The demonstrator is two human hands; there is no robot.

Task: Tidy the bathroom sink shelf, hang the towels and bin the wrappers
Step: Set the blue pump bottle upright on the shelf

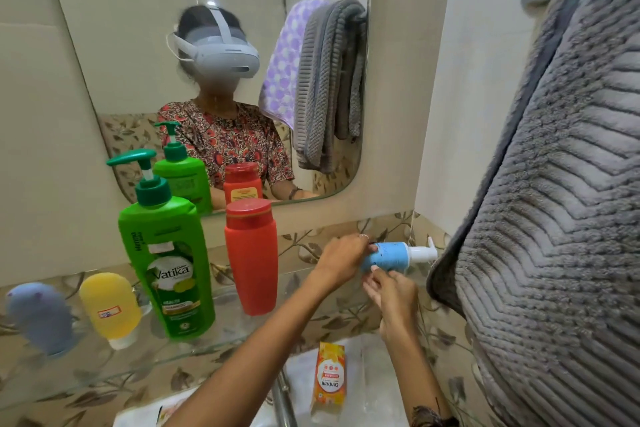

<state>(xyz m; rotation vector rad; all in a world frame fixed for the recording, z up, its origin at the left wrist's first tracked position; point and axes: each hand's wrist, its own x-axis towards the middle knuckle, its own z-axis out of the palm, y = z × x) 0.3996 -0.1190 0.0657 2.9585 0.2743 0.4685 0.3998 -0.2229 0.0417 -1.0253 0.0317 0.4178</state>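
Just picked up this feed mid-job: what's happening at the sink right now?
A person holds a blue pump bottle on its side in both hands, left hand and right hand, at the right end of the glass shelf. The green shampoo bottle and red bottle stand upright. A grey towel hangs at right.

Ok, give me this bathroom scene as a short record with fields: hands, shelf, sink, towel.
hands: left hand and right hand both hold the blue pump bottle, tipped sideways
shelf: glass shelf carries green shampoo bottle, red bottle, yellow tube, grey-blue tube
sink: orange box
towel: grey towel hangs at right
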